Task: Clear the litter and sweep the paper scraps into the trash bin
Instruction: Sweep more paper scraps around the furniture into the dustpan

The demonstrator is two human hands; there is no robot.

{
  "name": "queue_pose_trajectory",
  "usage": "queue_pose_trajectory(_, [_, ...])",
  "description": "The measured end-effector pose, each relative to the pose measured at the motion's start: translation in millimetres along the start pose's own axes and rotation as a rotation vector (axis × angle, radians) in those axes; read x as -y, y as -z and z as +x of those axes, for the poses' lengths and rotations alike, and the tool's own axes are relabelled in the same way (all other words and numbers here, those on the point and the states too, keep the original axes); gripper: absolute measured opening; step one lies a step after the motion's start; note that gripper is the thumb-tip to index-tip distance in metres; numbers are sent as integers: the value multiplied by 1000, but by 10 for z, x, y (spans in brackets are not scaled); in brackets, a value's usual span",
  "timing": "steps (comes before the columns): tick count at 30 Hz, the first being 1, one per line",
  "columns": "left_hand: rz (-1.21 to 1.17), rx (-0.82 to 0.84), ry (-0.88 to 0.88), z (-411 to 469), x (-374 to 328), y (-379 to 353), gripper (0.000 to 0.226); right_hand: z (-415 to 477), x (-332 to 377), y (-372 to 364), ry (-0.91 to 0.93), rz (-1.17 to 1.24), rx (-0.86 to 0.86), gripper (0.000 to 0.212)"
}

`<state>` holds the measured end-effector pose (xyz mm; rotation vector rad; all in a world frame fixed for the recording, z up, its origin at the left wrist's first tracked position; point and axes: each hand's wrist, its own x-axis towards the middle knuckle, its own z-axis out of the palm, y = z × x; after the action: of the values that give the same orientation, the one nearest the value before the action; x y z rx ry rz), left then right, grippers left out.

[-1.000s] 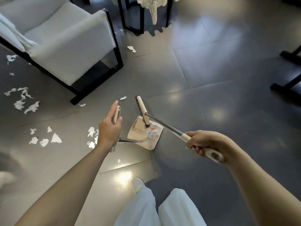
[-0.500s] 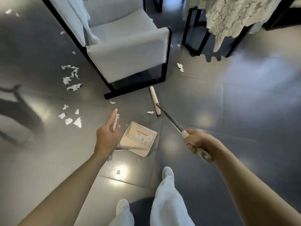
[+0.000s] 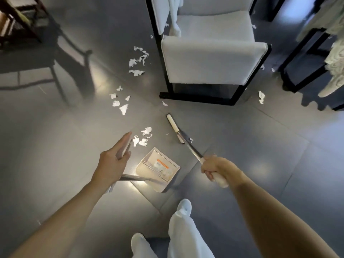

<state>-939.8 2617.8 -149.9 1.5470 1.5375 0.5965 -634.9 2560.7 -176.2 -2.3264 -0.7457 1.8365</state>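
- L hand (image 3: 113, 161) holds the long metal handle of the flat cream plastic dustpan (image 3: 158, 169), fingers lying along the grip.
- R hand (image 3: 216, 169) is clenched round the long silver-and-cream broom (image 3: 189, 146). Its head sits on the floor just past the dustpan.
- New vs half a sec ago: the person has turned, so a bunch of torn white paper scraps (image 3: 143, 138) now lies just past the dustpan's front edge.
- Means: the next sweep can prob pull these in.
- Another scrap bunch (image 3: 121, 105) lies farther past the dustpan.
- Trash bin not in view.
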Motion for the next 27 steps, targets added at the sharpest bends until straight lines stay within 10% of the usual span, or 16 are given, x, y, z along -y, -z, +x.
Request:
queue_pose_trajectory(11, [-109,-75,126,-1217,635,537,63,-691,-172,-826,-91,-272,231,8])
queue_pose_trajectory(27, [-46,-311,186,-2232,1236,450,61,-1109,-578,-1522,152,-659,31,24])
